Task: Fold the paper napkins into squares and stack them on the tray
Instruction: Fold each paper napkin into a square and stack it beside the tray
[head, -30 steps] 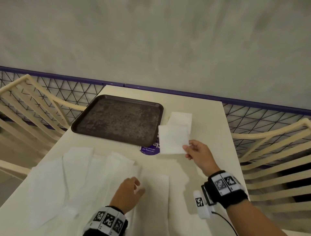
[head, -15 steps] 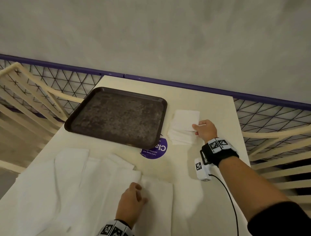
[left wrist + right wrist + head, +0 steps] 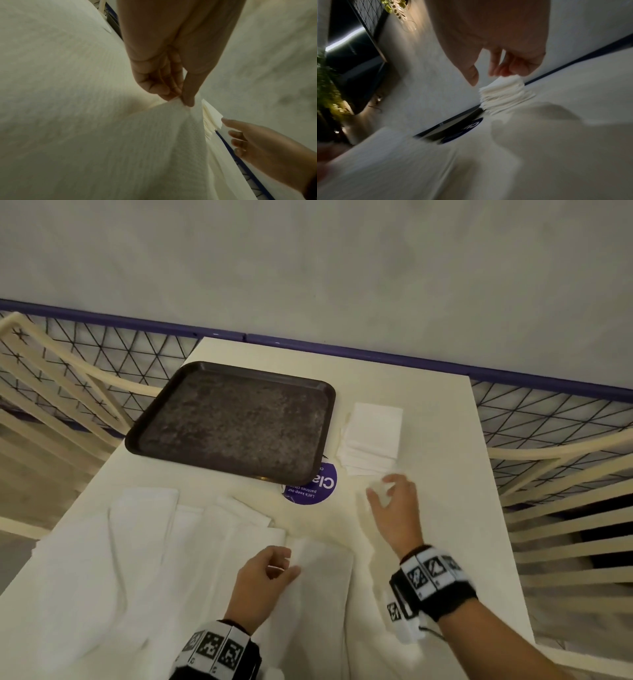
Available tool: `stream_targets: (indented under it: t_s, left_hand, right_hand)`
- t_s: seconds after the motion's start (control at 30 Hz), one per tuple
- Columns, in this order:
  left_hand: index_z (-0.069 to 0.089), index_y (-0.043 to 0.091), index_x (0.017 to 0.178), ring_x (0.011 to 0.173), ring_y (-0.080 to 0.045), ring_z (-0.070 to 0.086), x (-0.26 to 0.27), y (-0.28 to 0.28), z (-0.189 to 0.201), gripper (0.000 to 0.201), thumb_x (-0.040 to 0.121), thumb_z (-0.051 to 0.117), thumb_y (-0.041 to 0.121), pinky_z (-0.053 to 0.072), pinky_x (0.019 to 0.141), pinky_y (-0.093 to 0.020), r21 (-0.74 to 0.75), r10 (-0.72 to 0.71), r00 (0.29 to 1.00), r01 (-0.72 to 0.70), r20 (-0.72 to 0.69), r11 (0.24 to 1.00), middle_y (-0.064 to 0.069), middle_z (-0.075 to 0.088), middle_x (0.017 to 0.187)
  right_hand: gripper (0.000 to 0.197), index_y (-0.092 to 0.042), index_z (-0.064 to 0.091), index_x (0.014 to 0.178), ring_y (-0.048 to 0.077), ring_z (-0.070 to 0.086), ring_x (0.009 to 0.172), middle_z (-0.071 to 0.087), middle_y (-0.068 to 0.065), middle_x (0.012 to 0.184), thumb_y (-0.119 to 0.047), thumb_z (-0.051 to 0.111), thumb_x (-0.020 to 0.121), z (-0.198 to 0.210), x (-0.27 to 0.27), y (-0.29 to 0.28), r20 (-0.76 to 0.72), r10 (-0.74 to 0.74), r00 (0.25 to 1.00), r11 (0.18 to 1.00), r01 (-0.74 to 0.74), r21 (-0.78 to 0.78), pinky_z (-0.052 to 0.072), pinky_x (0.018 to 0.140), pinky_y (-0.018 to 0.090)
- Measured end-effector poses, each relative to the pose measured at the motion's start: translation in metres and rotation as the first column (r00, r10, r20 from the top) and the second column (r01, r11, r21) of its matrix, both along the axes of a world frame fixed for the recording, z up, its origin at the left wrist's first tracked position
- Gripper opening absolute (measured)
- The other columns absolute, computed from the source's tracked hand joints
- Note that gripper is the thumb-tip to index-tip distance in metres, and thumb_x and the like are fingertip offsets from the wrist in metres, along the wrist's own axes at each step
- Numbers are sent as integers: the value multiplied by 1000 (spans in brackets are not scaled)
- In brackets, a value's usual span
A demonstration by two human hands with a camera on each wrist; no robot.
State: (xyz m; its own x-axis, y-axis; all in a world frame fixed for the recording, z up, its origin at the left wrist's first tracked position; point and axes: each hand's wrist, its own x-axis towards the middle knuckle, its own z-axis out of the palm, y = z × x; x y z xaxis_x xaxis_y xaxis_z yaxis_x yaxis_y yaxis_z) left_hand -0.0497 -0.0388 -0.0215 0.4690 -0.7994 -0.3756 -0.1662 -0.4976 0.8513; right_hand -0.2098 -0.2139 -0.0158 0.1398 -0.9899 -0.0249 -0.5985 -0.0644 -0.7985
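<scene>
A dark brown tray (image 3: 236, 419) lies at the far left of the cream table (image 3: 442, 422), with nothing on it. To its right sits a stack of folded white napkin squares (image 3: 371, 436) (image 3: 503, 94) (image 3: 211, 119). Several unfolded white napkins (image 3: 144, 559) overlap across the near left of the table. My left hand (image 3: 270, 570) (image 3: 180, 100) pinches the top edge of the nearest unfolded napkin (image 3: 322, 587) (image 3: 137, 142) between thumb and fingers. My right hand (image 3: 394, 505) (image 3: 491, 73) hovers just in front of the stack, fingers loosely spread, holding nothing.
A round purple sticker (image 3: 313, 484) sits on the table by the tray's near right corner. Cream slatted chairs (image 3: 565, 508) stand at both sides. A black wire-mesh fence with a purple rail (image 3: 376, 356) runs behind the table, before a grey wall.
My right hand laid the folded square on the stack, let go and drew back toward me. My left hand stayed on the nearest unfolded napkin and now pinches its edge.
</scene>
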Motion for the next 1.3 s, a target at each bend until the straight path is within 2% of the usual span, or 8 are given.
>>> stream_targets:
  t_s: [0.1, 0.23, 0.37, 0.6, 0.8, 1.03, 1.17, 1.3]
  left_hand:
    - [65, 22, 84, 67, -8, 60, -1, 4, 6, 6, 81, 70, 21, 45, 61, -12, -54, -16, 1000, 16, -15, 998, 5, 65, 79]
    - [68, 20, 80, 63, 0, 60, -3, 11, 19, 9, 87, 62, 20, 45, 62, -11, -146, -63, 998, 60, -16, 987, 6, 67, 71]
    - [68, 17, 76, 63, -3, 60, -3, 17, 26, 16, 90, 58, 17, 46, 63, -13, -176, -71, 997, 70, 0, 982, 4, 67, 70]
    - [65, 20, 77, 67, -6, 61, 7, 23, 21, 15, 90, 57, 18, 51, 70, -25, -137, 20, 990, -1, 137, 991, 3, 68, 73]
    - [49, 29, 119, 103, -5, 52, 4, 25, 39, 31, 90, 52, 39, 38, 80, -13, -137, -104, 976, 132, 193, 982, 14, 51, 113]
    - [65, 16, 81, 72, -7, 55, -5, 23, 57, 40, 80, 55, 55, 42, 63, -15, -218, -277, 924, 337, 264, 916, 2, 64, 76]
    - [68, 16, 84, 73, -13, 63, -1, 27, 69, 20, 86, 60, 34, 48, 64, -20, -321, -149, 987, 160, 58, 933, -4, 69, 80]
    - [69, 11, 93, 77, -14, 67, 1, 31, 89, 16, 90, 58, 21, 53, 65, -24, -387, -64, 984, -4, -164, 922, -3, 73, 88]
  right_hand:
    - [27, -24, 59, 108, 9, 48, 82, 52, -2, 94, -29, 68, 83, -7, 0, 43, 45, 361, 931, 929, -364, 67, 34, 70, 8]
    - [35, -30, 65, 110, 5, 48, 102, 55, -14, 104, -49, 64, 80, -1, 5, 75, 17, 604, 797, 797, -604, 15, 35, 91, 14]
    - [33, -22, 73, 86, 4, 58, 86, 61, -21, 86, -50, 61, 75, 13, 9, 88, 135, 546, 827, 836, -528, -146, 46, 81, 21]
    - [9, -17, 76, 87, 1, 62, 85, 65, -22, 82, -18, 75, 78, 29, 1, 86, 186, 479, 858, 875, -451, -175, 45, 78, 11]
    - [8, -13, 73, 90, -11, 58, 84, 65, -21, 83, -16, 69, 83, 54, -5, 83, 193, 496, 847, 868, -486, -97, 40, 76, 4]
    - [12, -27, 70, 89, -8, 59, 85, 67, -18, 86, -18, 70, 82, 87, 3, 83, 264, 511, 818, 858, -503, -101, 40, 76, 5]
    - [42, -31, 57, 119, -3, 54, 100, 62, -17, 107, -28, 72, 79, 91, -1, 81, 288, 407, 867, 913, -381, -145, 36, 84, 5]
    - [42, -23, 50, 124, 5, 58, 98, 62, -2, 110, -29, 64, 85, 85, -5, 91, 440, 326, 837, 874, -444, 198, 44, 84, 14]
